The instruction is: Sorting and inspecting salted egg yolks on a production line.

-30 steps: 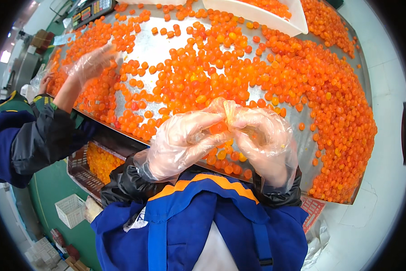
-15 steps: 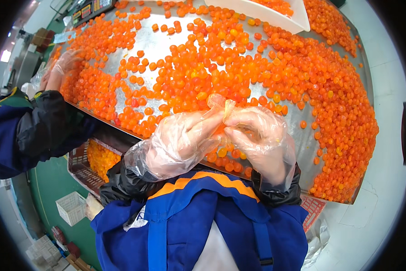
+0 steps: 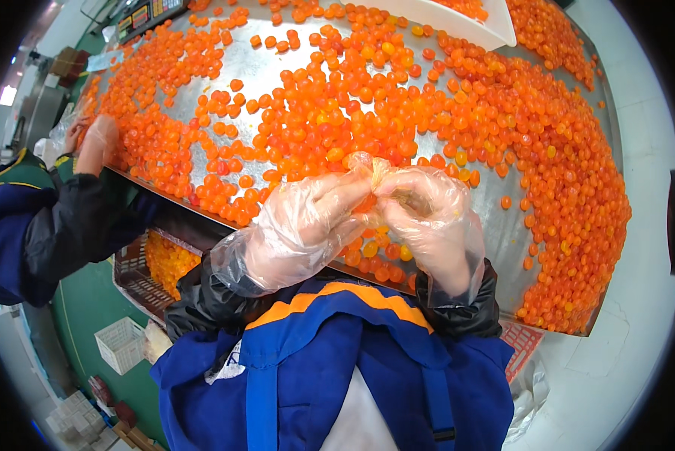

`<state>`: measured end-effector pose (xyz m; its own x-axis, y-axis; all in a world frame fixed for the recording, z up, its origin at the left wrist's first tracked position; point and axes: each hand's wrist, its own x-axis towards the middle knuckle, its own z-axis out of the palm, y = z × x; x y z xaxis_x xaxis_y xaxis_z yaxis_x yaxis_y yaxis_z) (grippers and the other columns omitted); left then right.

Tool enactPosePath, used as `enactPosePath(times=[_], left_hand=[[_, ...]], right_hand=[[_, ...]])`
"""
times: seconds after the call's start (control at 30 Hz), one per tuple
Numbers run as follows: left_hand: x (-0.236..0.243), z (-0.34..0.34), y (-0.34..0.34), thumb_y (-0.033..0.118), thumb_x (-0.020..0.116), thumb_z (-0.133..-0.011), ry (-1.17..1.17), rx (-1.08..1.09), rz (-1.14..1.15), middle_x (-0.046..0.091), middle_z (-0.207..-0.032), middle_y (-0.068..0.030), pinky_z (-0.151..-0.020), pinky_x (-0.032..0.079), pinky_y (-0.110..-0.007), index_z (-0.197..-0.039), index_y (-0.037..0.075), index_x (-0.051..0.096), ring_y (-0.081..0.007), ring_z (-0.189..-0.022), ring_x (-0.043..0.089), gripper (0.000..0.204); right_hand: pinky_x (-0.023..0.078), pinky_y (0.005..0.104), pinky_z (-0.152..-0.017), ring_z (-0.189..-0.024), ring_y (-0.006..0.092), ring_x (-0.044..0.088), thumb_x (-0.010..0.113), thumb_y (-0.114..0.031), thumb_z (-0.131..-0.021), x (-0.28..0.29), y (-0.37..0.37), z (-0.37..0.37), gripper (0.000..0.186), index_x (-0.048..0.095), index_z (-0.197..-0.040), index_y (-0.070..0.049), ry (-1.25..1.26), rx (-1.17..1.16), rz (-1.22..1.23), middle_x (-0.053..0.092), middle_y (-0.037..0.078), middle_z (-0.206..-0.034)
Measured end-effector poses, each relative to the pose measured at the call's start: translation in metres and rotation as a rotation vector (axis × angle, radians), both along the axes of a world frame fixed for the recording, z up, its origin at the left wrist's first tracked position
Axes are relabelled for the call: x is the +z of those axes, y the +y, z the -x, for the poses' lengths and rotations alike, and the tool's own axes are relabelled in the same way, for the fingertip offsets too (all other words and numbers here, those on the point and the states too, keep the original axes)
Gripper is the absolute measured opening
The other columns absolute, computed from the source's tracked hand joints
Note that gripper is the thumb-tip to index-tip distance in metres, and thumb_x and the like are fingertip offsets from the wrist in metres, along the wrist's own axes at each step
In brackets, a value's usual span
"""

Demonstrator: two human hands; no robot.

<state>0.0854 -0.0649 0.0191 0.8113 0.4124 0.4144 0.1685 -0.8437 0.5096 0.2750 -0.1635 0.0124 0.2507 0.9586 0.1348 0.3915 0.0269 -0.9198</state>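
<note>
Orange fruit [image 3: 366, 202] shows pinched in the left hand [image 3: 296, 225], over the table [image 3: 493, 214]; the right hand [image 3: 431, 214] meets it, fingers bunched, though their grip is unclear. It is probably light, soft, slippery, easily squashed: hold gently by opposite sides.

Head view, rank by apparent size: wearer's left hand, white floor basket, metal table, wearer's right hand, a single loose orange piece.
1. Metal table
2. Left hand, right hand: look alike, unranked
3. White floor basket
4. Orange piece
</note>
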Motion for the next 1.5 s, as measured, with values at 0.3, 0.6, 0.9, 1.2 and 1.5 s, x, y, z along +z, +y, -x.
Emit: enactPosePath(times=[0.3, 0.6, 0.9, 1.2, 1.5], left_hand=[[0.000, -0.006, 0.000, 0.013, 0.075, -0.087, -0.093, 0.042, 0.575, 0.070, -0.121, -0.0134, -0.082, 0.055, -0.038, -0.114, 0.005, 0.070, -0.0297, -0.095, 0.070, 0.028], [-0.032, -0.005, 0.009, 0.023, 0.064, -0.100, -0.143, 0.274, 1.337, 0.069, -0.121, -0.0115, -0.090, 0.053, -0.030, -0.125, 0.001, 0.065, -0.0168, -0.105, 0.067, 0.034], [-0.040, -0.037, 0.047, 0.020, 0.075, -0.088, 0.249, 0.092, 0.004, 0.072, -0.113, -0.0119, -0.086, 0.057, -0.037, -0.110, 0.008, 0.073, -0.0294, -0.103, 0.069, 0.025], [-0.090, -0.116, 0.061, 0.016, 0.063, -0.085, 0.378, -0.228, -0.242, 0.067, -0.082, -0.0132, -0.072, 0.054, -0.040, -0.092, 0.006, 0.073, -0.0305, -0.085, 0.069, 0.016], [-0.098, -0.116, 0.076, 0.022, 0.070, -0.088, 0.345, -0.258, 0.086, 0.067, -0.077, -0.0127, -0.067, 0.054, -0.043, -0.092, 0.009, 0.072, -0.0310, -0.074, 0.068, 0.013]], right_hand=[[0.056, 0.0293, -0.078, -0.088, 0.0152, 0.070, 0.068, 0.001, -0.089, 0.003, 0.002, 0.000, 0.013, 0.071, -0.102, -0.001, 0.345, 0.015, 0.015, 0.072, 0.009, -0.099], [0.058, 0.0334, -0.084, -0.091, 0.0210, 0.069, 0.064, 0.009, -0.088, 0.000, -0.010, -0.045, 0.019, 0.068, -0.105, 0.004, 0.624, -0.418, -0.215, 0.069, 0.013, -0.101], [0.056, 0.0362, -0.090, -0.097, 0.0211, 0.067, 0.064, 0.003, -0.090, -0.003, -0.017, -0.065, 0.017, 0.066, -0.107, 0.005, 0.659, -0.526, -0.209, 0.067, 0.014, -0.104], [0.055, 0.0357, -0.090, -0.097, 0.0203, 0.066, 0.065, 0.003, -0.090, -0.006, -0.022, -0.071, 0.018, 0.066, -0.108, 0.003, 0.645, -0.493, -0.215, 0.066, 0.013, -0.105], [0.054, 0.0326, -0.088, -0.098, 0.0191, 0.066, 0.065, 0.005, -0.090, -0.002, -0.018, -0.063, 0.014, 0.067, -0.103, 0.003, 0.628, -0.470, -0.169, 0.068, 0.011, -0.103]])
